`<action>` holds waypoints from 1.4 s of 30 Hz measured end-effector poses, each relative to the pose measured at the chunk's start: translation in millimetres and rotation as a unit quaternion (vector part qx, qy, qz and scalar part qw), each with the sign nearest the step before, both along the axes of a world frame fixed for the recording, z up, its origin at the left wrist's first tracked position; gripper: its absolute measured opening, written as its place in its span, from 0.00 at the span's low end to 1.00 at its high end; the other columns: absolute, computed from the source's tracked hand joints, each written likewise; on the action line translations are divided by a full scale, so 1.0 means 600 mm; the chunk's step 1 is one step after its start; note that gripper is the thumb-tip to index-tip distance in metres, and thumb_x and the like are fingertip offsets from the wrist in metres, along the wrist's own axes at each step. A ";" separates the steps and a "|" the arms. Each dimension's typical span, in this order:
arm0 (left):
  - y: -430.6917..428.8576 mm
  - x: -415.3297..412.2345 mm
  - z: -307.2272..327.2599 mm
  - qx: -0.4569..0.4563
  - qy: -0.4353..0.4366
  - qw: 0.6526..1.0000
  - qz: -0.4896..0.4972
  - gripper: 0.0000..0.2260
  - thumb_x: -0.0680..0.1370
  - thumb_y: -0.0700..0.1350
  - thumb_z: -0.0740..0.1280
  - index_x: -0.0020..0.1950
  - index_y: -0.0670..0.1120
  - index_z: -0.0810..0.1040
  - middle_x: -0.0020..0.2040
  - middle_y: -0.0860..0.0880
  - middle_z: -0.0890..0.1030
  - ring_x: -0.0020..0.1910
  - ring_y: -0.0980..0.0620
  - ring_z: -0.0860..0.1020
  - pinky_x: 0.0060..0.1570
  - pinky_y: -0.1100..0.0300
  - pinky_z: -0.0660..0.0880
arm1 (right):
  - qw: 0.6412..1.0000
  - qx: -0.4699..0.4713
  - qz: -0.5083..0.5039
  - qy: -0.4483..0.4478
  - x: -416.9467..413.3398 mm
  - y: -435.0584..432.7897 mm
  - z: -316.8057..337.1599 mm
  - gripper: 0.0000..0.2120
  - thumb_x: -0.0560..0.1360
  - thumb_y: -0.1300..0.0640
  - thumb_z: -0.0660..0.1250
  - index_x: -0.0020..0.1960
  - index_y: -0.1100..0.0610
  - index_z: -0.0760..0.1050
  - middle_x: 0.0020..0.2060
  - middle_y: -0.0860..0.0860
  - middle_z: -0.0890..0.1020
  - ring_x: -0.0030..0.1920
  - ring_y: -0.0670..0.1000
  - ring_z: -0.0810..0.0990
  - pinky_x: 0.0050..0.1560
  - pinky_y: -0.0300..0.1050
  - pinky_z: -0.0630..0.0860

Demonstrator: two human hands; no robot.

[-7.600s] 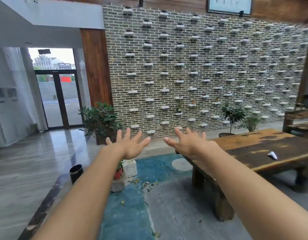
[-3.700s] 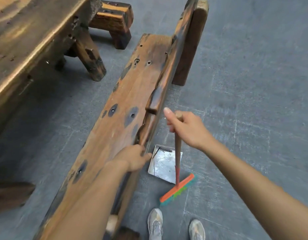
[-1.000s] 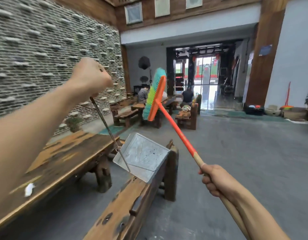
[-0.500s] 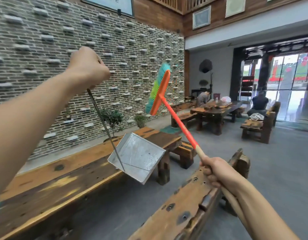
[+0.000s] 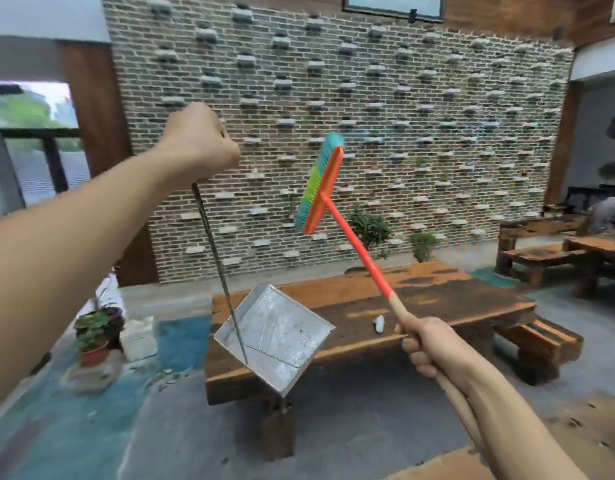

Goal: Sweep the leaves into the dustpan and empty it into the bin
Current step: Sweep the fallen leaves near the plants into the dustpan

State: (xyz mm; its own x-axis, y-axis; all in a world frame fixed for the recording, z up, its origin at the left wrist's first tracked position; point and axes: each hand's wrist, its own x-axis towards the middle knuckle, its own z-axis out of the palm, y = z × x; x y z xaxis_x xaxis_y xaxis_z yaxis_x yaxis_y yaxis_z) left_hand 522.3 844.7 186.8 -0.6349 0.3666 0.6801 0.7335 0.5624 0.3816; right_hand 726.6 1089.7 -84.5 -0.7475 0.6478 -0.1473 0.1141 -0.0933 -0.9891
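Left grip [image 5: 200,143]: fist closed on the thin rod handle of the dustpan [image 5: 275,336], pan hanging empty below it.
Right grip [image 5: 434,348]: closed around the broom [image 5: 321,183] shaft, head raised up and leftward.
Leaves [image 5: 167,370]: scattered on the floor, below and left of the pan, nearer the left grip.
Counter [image 5: 437,296]: behind both tools.
Bin: not in view.

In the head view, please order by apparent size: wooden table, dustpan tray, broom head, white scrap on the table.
1. wooden table
2. dustpan tray, though it hangs nearer the camera
3. broom head
4. white scrap
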 end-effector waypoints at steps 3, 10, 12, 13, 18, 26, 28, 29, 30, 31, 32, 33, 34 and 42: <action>-0.075 -0.048 -0.006 -0.012 -0.003 0.999 0.049 0.07 0.66 0.41 0.68 0.32 0.36 0.78 0.28 0.39 0.77 0.27 0.43 0.76 0.30 0.50 0.79 | 0.999 0.006 0.050 -0.016 -0.093 -0.036 0.005 0.10 0.83 0.53 0.56 0.47 0.58 0.70 0.25 0.48 0.66 0.19 0.45 0.59 0.17 0.34 0.57; -0.223 -0.118 -0.035 0.013 -0.040 0.988 0.151 0.08 0.68 0.39 0.70 0.31 0.37 0.77 0.26 0.42 0.72 0.24 0.47 0.71 0.30 0.57 0.76 | 0.983 0.030 0.176 -0.031 -0.280 -0.111 0.004 0.12 0.83 0.52 0.56 0.46 0.59 0.70 0.26 0.48 0.66 0.20 0.46 0.59 0.17 0.35 0.58; -0.265 -0.131 -0.044 0.017 -0.056 0.980 0.189 0.08 0.70 0.39 0.69 0.31 0.39 0.76 0.27 0.43 0.71 0.24 0.47 0.70 0.28 0.60 0.72 | 0.977 0.034 0.210 -0.034 -0.339 -0.138 0.003 0.12 0.83 0.52 0.56 0.46 0.59 0.70 0.26 0.48 0.67 0.20 0.45 0.60 0.16 0.35 0.58; -0.280 -0.138 -0.047 0.021 -0.056 0.978 0.200 0.07 0.70 0.39 0.68 0.33 0.38 0.77 0.27 0.43 0.70 0.24 0.48 0.69 0.27 0.60 0.71 | 0.975 0.029 0.219 -0.031 -0.356 -0.148 0.004 0.12 0.83 0.52 0.56 0.46 0.59 0.71 0.26 0.48 0.67 0.20 0.45 0.60 0.17 0.35 0.58; -0.398 -0.161 -0.071 0.040 -0.076 0.953 0.291 0.08 0.70 0.39 0.68 0.34 0.36 0.78 0.28 0.42 0.72 0.22 0.47 0.70 0.24 0.59 0.73 | 0.953 0.002 0.297 -0.053 -0.461 -0.253 -0.011 0.13 0.83 0.51 0.56 0.45 0.57 0.70 0.26 0.48 0.64 0.20 0.45 0.59 0.19 0.34 0.55; -0.569 -0.196 -0.128 0.043 -0.109 0.925 0.361 0.14 0.72 0.39 0.71 0.27 0.43 0.75 0.25 0.44 0.74 0.24 0.46 0.72 0.34 0.57 0.73 | 0.925 0.010 0.370 -0.086 -0.572 -0.428 -0.050 0.13 0.83 0.52 0.56 0.44 0.58 0.70 0.24 0.49 0.65 0.17 0.45 0.59 0.18 0.33 0.54; -0.651 -0.225 -0.156 0.048 -0.124 0.916 0.378 0.12 0.72 0.39 0.71 0.28 0.42 0.77 0.26 0.43 0.75 0.24 0.45 0.73 0.32 0.56 0.75 | 0.916 0.019 0.386 -0.110 -0.622 -0.517 -0.087 0.13 0.83 0.51 0.56 0.44 0.58 0.70 0.25 0.49 0.66 0.17 0.45 0.60 0.18 0.33 0.55; -0.661 -0.231 -0.165 0.055 -0.143 0.910 0.385 0.10 0.71 0.39 0.71 0.29 0.41 0.79 0.26 0.43 0.76 0.23 0.45 0.73 0.31 0.56 0.76 | 0.917 0.027 0.382 -0.110 -0.625 -0.526 -0.089 0.13 0.83 0.51 0.56 0.45 0.58 0.70 0.25 0.49 0.67 0.17 0.45 0.60 0.17 0.33 0.55; -0.725 -0.256 -0.187 0.055 -0.152 0.903 0.399 0.09 0.71 0.40 0.71 0.31 0.38 0.80 0.26 0.42 0.76 0.23 0.45 0.74 0.29 0.55 0.76 | 0.910 0.031 0.395 -0.121 -0.659 -0.597 -0.114 0.12 0.82 0.52 0.56 0.45 0.58 0.70 0.25 0.50 0.67 0.17 0.45 0.60 0.17 0.33 0.55; -0.747 -0.270 -0.197 0.058 -0.150 0.899 0.407 0.09 0.70 0.40 0.71 0.33 0.35 0.80 0.26 0.41 0.76 0.22 0.45 0.73 0.29 0.56 0.76 | 0.911 0.050 0.391 -0.120 -0.673 -0.619 -0.124 0.12 0.82 0.53 0.56 0.45 0.59 0.70 0.25 0.50 0.67 0.17 0.45 0.61 0.18 0.33 0.56; -0.818 -0.302 -0.217 0.056 -0.168 0.891 0.419 0.10 0.70 0.40 0.71 0.34 0.33 0.79 0.26 0.41 0.75 0.21 0.46 0.73 0.27 0.57 0.75 | 0.908 0.058 0.396 -0.128 -0.712 -0.699 -0.149 0.11 0.82 0.54 0.56 0.45 0.59 0.71 0.25 0.50 0.68 0.17 0.45 0.61 0.18 0.33 0.56; -0.865 -0.327 -0.234 0.051 -0.175 0.887 0.425 0.10 0.69 0.40 0.71 0.34 0.33 0.78 0.26 0.41 0.74 0.21 0.46 0.72 0.26 0.58 0.73 | 0.906 0.079 0.394 -0.133 -0.737 -0.747 -0.168 0.10 0.81 0.55 0.57 0.45 0.60 0.71 0.25 0.51 0.68 0.17 0.46 0.62 0.18 0.33 0.57; -0.899 -0.346 -0.252 0.045 -0.185 0.882 0.431 0.10 0.69 0.40 0.71 0.32 0.34 0.77 0.25 0.41 0.72 0.20 0.47 0.71 0.25 0.59 0.72 | 0.906 0.085 0.393 -0.132 -0.755 -0.787 -0.182 0.09 0.80 0.56 0.58 0.45 0.60 0.71 0.25 0.51 0.68 0.17 0.47 0.62 0.19 0.33 0.58; -1.060 -0.468 -0.366 -0.002 -0.228 0.890 0.394 0.09 0.70 0.41 0.70 0.34 0.36 0.81 0.28 0.40 0.78 0.23 0.47 0.71 0.28 0.60 0.71 | 0.882 0.249 0.366 -0.161 -0.843 -1.017 -0.251 0.14 0.77 0.51 0.58 0.37 0.59 0.71 0.25 0.55 0.76 0.20 0.54 0.73 0.25 0.43 0.70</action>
